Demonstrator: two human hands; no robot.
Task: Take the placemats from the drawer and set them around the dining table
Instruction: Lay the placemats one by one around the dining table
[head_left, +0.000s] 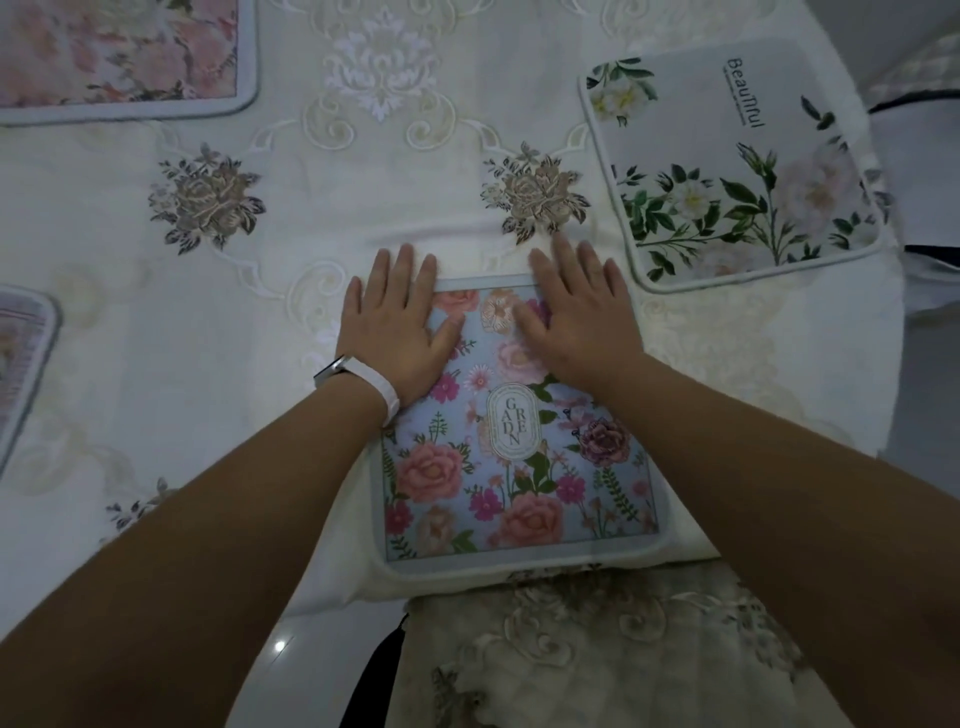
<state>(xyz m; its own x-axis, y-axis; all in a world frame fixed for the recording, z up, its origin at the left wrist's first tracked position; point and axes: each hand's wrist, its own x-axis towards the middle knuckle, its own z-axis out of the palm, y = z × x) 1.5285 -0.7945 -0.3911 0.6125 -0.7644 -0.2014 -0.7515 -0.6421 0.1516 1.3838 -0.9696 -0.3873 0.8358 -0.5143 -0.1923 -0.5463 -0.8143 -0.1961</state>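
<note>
One head-worn wide-angle view looks steeply down and forward from close above the tabletop (363, 197). Both forearms reach in from the bottom edge. Straight lines bend toward the frame's edges.

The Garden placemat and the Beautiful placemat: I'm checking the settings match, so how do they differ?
The Garden placemat has a blue ground crowded with pink flowers; the Beautiful placemat is pale grey with white blooms and green leaves. Both hands press flat on the Garden one; the Beautiful one lies untouched, angled. Both share rounded, pale-bordered corners.
</note>
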